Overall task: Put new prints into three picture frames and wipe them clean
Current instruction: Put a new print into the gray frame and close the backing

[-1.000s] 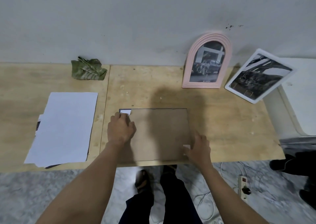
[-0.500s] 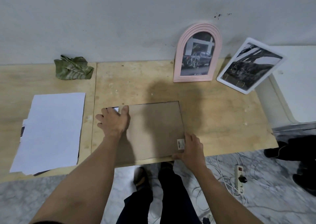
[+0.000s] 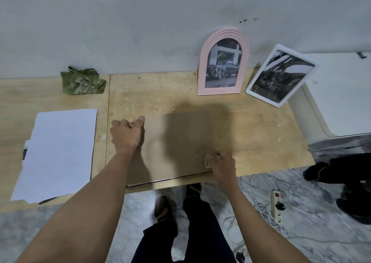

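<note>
A brown-backed picture frame point(image 3: 180, 142) lies face down on the wooden table point(image 3: 251, 134), near its front edge. My left hand point(image 3: 126, 134) grips the frame's far left corner, thumb on the backing and fingers curled beside it. At the near right corner my right hand point(image 3: 221, 166) curls its fingers on the edge, by a small white sticker. A dark gap shows along the frame's near edge. A pink arched frame point(image 3: 222, 65) and a white rectangular frame point(image 3: 281, 75), both holding prints, lean against the wall. A green cloth point(image 3: 82, 81) lies crumpled at the back left.
A stack of white paper sheets point(image 3: 58, 152) lies on the table to the left. A white cabinet point(image 3: 341, 94) stands at the right. On the marble floor below are a power strip point(image 3: 277, 206) with cables and dark shoes point(image 3: 341, 172).
My left hand's fingers have curled at the far left corner, hiding the white corner seen before. My right hand has closed on the near right corner by the sticker.
</note>
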